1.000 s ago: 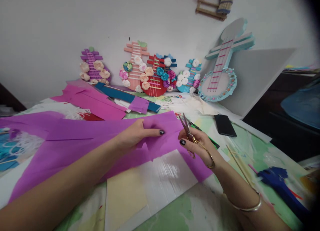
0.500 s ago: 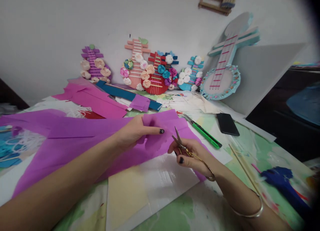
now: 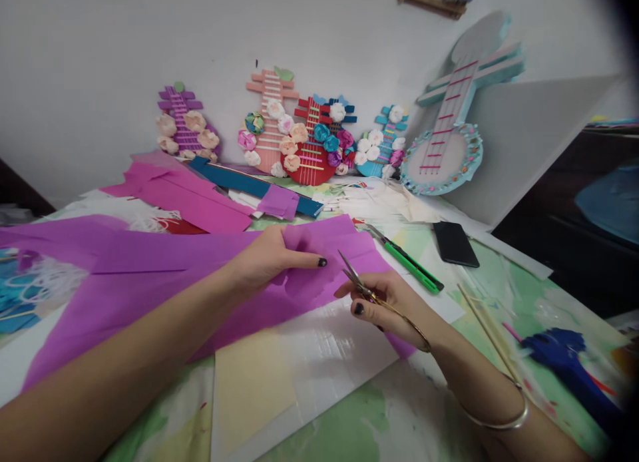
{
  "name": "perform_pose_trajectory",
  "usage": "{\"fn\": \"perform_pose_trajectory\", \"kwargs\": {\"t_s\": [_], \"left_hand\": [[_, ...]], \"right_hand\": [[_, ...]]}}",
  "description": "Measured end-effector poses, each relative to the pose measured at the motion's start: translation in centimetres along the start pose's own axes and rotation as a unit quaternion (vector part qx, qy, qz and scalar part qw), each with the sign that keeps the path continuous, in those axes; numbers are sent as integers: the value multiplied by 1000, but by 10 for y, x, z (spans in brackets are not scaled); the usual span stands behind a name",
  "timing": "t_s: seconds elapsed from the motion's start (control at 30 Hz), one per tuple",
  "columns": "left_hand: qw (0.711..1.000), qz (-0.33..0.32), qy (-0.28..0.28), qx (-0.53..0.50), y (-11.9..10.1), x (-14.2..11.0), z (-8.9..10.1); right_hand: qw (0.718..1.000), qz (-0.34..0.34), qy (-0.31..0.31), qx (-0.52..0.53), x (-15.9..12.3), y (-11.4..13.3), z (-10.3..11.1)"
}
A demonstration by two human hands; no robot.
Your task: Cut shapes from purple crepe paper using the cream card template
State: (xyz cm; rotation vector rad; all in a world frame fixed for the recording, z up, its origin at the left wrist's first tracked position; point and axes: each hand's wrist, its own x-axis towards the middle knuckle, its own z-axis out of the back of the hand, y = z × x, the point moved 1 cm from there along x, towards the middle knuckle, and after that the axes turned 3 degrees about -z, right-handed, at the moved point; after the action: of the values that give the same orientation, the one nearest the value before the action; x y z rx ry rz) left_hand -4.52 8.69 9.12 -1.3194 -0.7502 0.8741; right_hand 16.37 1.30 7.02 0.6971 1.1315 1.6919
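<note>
My left hand [image 3: 267, 255] pinches a small piece of purple crepe paper [image 3: 303, 282] between thumb and fingers, with the thumb laid along its top. The piece's lower edge looks rounded. In my right hand [image 3: 392, 305] is a pair of small scissors [image 3: 355, 279], gold at the handles, held through the finger loops. Their blades are nearly closed and point up and left, a short gap from the held piece. A large purple crepe paper sheet [image 3: 144, 252] spreads beneath both hands, partly over a white board [image 3: 344, 349].
A green utility knife [image 3: 412, 265] and a black phone [image 3: 455, 243] lie to the right. A blue glue gun [image 3: 559, 355] rests near thin wooden sticks [image 3: 486, 329]. Pink paper [image 3: 190, 192] and a blue strip [image 3: 239, 181] lie behind. Flower-decorated instrument shapes [image 3: 309, 149] lean against the wall.
The scissors' blades have come closer together and swung left toward the held paper. My left hand keeps its pinch almost in place. The whole view has shifted slightly.
</note>
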Motion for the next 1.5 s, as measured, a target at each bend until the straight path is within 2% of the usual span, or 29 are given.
{"fn": "perform_pose_trajectory", "kwargs": {"t_s": [0.33, 0.5, 0.63, 0.8, 0.97, 1.23, 1.37, 1.5], "left_hand": [[1000, -1, 16, 7, -5, -1, -3], [1000, 7, 2, 7, -5, -3, -5], [1000, 6, -9, 2, -3, -4, -11], [1000, 14, -9, 25, 1, -4, -20], [1000, 21, 16, 10, 6, -7, -26], [988, 63, 88, -106, 15, -5, -27], [988, 77, 89, -97, 12, -3, -22], [993, 67, 73, -68, 6, -1, -14]], "right_hand": [[1000, -3, -10, -21, 2, -8, 0], [1000, 14, -24, -13, 1, -5, -1], [998, 19, -39, 40, 3, -5, -6], [984, -25, -101, 145, 7, -8, -15], [979, -42, -100, 174, 8, -10, -20], [979, -4, -116, 169, 9, -11, -22], [983, 11, -104, 149, 7, -8, -20], [994, 10, -84, 63, 5, -2, -14]]}}
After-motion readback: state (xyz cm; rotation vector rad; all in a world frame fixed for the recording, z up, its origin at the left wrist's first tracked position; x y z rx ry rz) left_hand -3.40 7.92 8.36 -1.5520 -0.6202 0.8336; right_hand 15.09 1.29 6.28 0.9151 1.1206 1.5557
